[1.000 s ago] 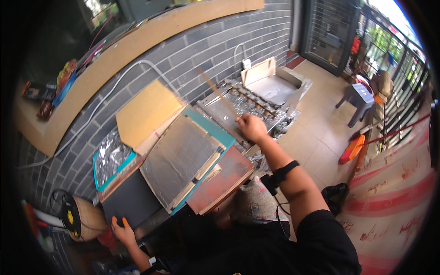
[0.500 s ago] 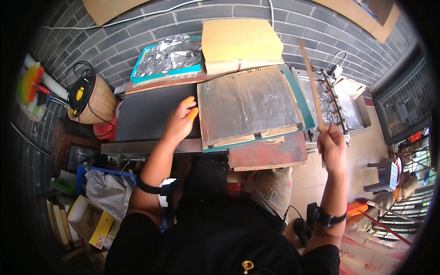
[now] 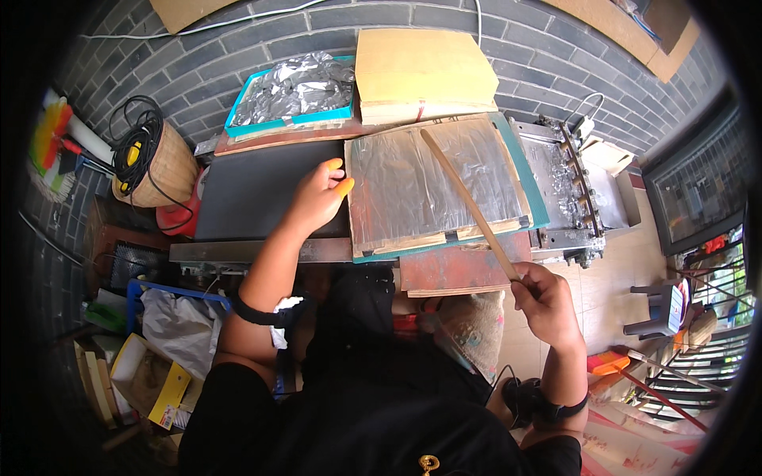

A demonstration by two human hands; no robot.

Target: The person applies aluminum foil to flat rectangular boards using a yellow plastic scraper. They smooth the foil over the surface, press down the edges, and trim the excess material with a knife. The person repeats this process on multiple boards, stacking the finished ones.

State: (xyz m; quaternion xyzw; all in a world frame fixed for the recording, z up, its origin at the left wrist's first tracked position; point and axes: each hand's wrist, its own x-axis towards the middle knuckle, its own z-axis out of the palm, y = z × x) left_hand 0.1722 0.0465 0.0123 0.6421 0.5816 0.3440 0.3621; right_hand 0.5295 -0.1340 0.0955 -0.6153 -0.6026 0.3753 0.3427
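Observation:
In front of me lies a stack of thin papers with a grey, wrinkled, foil-like top sheet [image 3: 397, 186], on a green ridged board [image 3: 533, 190]. Dark clips sit along the stack's near edge. My left hand [image 3: 319, 197] is at the stack's left edge, thumb and forefinger apart, with orange covers on those fingertips and nothing visible in it. Whether it touches the edge I cannot tell. My right hand [image 3: 546, 305] grips the near end of a long flat wooden stick [image 3: 468, 198], which slants up and left over the sheet.
Behind the stack are a turquoise tray [image 3: 286, 120] of crumpled silver foil and a yellow cardboard pile [image 3: 425, 71]. A black flat surface [image 3: 254, 190] extends left, near a wicker basket [image 3: 171, 170] with coiled cable. Metal rollers [image 3: 583, 186] stand at the right, a reddish board [image 3: 464, 266] in front.
My right hand has come down and nearer, and the stick has swung left from upright beside the stack to a slant over the sheet. My left hand has hardly moved.

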